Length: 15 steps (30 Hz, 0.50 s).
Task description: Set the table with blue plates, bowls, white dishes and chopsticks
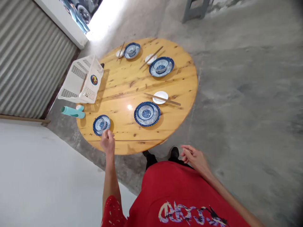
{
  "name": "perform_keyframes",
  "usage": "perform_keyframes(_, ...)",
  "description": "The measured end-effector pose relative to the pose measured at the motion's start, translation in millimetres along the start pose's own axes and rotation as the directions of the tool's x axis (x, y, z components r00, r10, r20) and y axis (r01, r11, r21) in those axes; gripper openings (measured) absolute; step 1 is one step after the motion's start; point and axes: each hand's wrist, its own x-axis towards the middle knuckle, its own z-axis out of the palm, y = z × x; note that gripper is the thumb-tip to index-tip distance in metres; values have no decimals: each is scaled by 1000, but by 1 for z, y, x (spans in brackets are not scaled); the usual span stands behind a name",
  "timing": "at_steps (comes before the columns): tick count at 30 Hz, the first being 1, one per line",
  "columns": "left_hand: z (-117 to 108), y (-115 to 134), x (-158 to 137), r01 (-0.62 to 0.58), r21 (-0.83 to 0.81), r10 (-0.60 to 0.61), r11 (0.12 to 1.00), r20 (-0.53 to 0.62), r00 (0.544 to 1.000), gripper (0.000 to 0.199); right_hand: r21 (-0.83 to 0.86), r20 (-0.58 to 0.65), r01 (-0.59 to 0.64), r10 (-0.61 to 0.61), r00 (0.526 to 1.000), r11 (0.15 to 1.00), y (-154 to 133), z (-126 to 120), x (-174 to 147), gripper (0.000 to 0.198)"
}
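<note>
My left hand (108, 142) is closed, over the table's near edge. Its fingertips overlap the rim of a blue-and-white plate (95, 126) with a matching bowl (101, 123) on it; whether they touch, and whether anything is inside the fingers, I cannot tell. My right hand (193, 157) hangs in front of my body, off the table, fingers loosely bent and apart, holding nothing. Nearest to it on the table is another patterned plate (155, 121) bearing a bowl (146, 113). Behind that, a pair of chopsticks (174, 102) rests across a small white dish (161, 95).
On the oval wooden table (125, 82), two more plates (163, 75) with bowls stand farther back, beside small dishes and chopsticks. A white plastic basket (91, 94) and a turquoise bottle (72, 112) are at the left edge. A grey stool (195, 12) stands behind.
</note>
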Motion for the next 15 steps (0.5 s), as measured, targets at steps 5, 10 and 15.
perform_keyframes(5, 59, 86, -103, -198, -145, 232, 969, 280, 931, 31, 32, -80, 55, -53, 995, 998, 0, -68, 8, 48)
perform_keyframes(10, 109, 157, -187, -360, -294, 464, 885, 519, 718, 30, 43, -126, 55, -49, 991, 998, 4, -108, 18, 49)
perform_keyframes(15, 152, 209, -227, -462, -347, 571, 816, 610, 549, 32, 10, -97, 52, -51, 994, 999, -6, -127, 36, 51)
